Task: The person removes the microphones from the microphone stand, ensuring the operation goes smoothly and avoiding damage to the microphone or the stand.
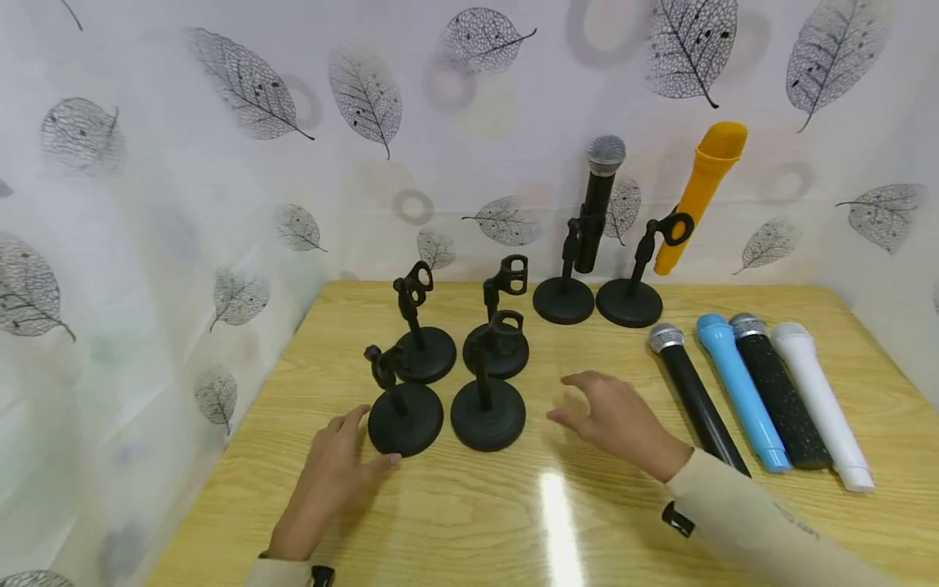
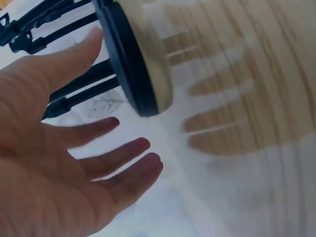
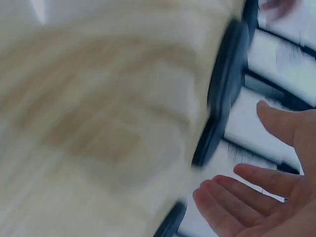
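Observation:
My left hand (image 1: 330, 469) is at the near-left microphone stand (image 1: 406, 422), thumb and fingers spread around the left and front of its round black base. In the left wrist view the thumb is right at the base (image 2: 131, 64), while the other fingers extend free below it. My right hand (image 1: 619, 417) hovers right of the near-right microphone stand (image 1: 488, 417), fingers loosely bent and holding nothing. The right wrist view shows the right palm (image 3: 276, 207) beside the stands' bases (image 3: 224, 74). Two more vacant stands, back-left (image 1: 427, 356) and back-right (image 1: 506, 359), stand just behind.
Farther back, two stands hold a black microphone (image 1: 597, 212) and a yellow microphone (image 1: 700, 191). To the right lie a black microphone (image 1: 697, 395), a blue microphone (image 1: 744, 391), a speckled black microphone (image 1: 785, 399) and a white microphone (image 1: 825, 408). A leaf-patterned curtain (image 1: 469, 163) borders the wooden table (image 1: 455, 530).

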Available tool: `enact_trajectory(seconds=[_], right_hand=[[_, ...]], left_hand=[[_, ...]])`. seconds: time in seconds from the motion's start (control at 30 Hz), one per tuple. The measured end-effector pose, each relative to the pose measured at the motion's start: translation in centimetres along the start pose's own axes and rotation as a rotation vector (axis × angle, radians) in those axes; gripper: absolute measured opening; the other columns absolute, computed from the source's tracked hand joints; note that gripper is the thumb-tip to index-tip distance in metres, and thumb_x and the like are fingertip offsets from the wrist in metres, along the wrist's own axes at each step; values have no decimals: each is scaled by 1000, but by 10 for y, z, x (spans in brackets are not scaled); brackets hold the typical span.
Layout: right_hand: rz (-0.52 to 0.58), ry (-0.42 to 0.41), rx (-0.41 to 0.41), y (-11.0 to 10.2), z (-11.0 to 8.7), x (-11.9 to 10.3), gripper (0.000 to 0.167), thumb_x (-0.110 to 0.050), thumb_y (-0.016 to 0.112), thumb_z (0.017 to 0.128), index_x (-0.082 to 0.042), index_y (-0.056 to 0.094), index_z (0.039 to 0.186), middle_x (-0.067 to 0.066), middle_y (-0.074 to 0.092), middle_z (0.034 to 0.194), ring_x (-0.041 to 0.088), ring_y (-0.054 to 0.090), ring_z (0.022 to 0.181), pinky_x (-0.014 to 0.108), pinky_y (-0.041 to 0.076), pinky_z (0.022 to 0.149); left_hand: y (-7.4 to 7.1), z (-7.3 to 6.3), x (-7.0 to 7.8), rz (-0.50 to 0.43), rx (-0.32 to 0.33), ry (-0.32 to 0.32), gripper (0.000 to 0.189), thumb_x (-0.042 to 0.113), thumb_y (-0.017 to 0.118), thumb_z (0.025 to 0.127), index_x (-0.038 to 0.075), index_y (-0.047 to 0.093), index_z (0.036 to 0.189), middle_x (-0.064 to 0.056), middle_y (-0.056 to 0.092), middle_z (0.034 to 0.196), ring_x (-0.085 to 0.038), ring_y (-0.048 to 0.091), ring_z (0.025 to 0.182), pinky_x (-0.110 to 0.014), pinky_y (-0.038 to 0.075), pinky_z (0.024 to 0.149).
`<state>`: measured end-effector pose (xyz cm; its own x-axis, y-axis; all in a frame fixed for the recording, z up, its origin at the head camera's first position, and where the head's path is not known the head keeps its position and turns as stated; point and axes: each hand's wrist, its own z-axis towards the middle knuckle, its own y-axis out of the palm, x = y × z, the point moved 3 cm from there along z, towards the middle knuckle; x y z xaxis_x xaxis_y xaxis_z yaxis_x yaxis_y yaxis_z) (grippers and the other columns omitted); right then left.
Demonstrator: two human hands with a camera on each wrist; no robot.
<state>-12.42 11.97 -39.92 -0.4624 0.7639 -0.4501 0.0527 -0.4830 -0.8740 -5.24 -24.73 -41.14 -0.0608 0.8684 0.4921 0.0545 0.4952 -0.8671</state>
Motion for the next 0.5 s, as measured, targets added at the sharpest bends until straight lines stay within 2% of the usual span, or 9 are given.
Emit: enact_trajectory(seconds=[0.1,0.2,0.33,0.5], right_hand=[[11,-100,-24,21,6,-21,62,-42,81,86,6,67,124,24,67,123,38,69,106,50,58,84],[16,-138,-50,35,13,-35,65,-46,83,83,2,68,125,24,66,126,37,69,107,50,59,82],[19,-137,-67,47,20,-41,63,-45,87,78,-3,71,122,22,68,123,35,69,106,50,59,82],[20,-102,-78,55,22,-41,62,-43,89,76,0,73,116,17,72,114,31,71,98,46,59,80]], left_hand=[[6,7,0,-2,-36,51,85,39,83,85,-3,46,148,-32,49,144,-53,47,129,-66,40,103],[9,11,3,-3,-31,86,78,33,83,87,-4,49,146,-30,50,143,-50,49,129,-63,41,104],[8,15,9,16,-18,93,73,25,85,85,-5,52,144,-29,52,142,-46,51,129,-60,44,103],[6,19,15,65,-40,107,72,25,84,85,-5,53,143,-30,53,140,-46,53,127,-58,46,101]])
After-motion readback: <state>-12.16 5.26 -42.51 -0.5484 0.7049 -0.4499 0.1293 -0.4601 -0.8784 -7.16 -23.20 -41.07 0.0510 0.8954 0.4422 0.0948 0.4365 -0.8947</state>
